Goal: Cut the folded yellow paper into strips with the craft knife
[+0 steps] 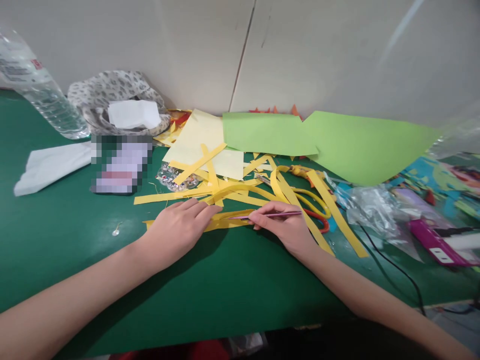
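Note:
My left hand [178, 230] presses down on a yellow paper strip [228, 220] on the green table, its fingers bent together over the strip's left part. A second yellow band [243, 188] arches up just beyond these fingers. My right hand [283, 225] is closed around a thin pink pointed tool [279, 214], whose exact kind I cannot make out. The tool's tip lies on the strip, a little right of my left fingers. Several loose yellow strips [202, 162] lie in a crossed pile just beyond both hands. Scissors with yellow and red handles [318, 202] rest among them.
Green paper sheets [270, 132] and a cream sheet [191, 140] lie by the wall. At left are a water bottle [45, 85], a spotted cloth bag [112, 82], a phone [125, 165] and a tissue [56, 165]. A magenta device [435, 245] and black cable [393, 267] are at right.

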### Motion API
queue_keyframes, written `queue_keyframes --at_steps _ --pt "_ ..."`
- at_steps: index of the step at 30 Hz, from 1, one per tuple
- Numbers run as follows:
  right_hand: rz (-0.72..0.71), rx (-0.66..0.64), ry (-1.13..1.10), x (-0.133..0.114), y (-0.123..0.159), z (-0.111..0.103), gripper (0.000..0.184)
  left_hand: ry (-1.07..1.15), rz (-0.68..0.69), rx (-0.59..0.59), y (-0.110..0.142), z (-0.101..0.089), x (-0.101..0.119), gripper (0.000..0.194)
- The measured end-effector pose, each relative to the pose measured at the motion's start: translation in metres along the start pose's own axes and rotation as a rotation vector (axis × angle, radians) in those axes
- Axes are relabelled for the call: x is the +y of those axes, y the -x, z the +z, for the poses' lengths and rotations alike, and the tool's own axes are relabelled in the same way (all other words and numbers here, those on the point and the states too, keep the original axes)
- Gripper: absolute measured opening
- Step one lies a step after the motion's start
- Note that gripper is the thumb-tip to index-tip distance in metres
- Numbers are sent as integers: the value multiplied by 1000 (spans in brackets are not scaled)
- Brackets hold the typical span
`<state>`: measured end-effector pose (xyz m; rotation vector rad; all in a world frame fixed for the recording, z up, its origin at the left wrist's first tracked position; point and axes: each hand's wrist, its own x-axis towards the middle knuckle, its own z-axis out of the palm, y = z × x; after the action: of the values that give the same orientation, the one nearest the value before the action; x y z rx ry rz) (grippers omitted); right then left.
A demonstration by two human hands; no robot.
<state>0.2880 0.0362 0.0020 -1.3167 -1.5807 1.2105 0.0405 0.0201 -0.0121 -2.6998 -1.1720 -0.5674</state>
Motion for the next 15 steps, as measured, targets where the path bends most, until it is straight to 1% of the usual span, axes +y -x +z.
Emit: queue_keyframes --at_steps 6,12,15 --pt "19 42 35 -4 0 0 17 -2 18 -30 1 2 -2 26" --pt "42 78 20 -3 0 -6 21 2 30 -8 0 1 -1 28" --pt "40 70 9 0 -1 -8 22 4 28 10 -1 0 -1 28"
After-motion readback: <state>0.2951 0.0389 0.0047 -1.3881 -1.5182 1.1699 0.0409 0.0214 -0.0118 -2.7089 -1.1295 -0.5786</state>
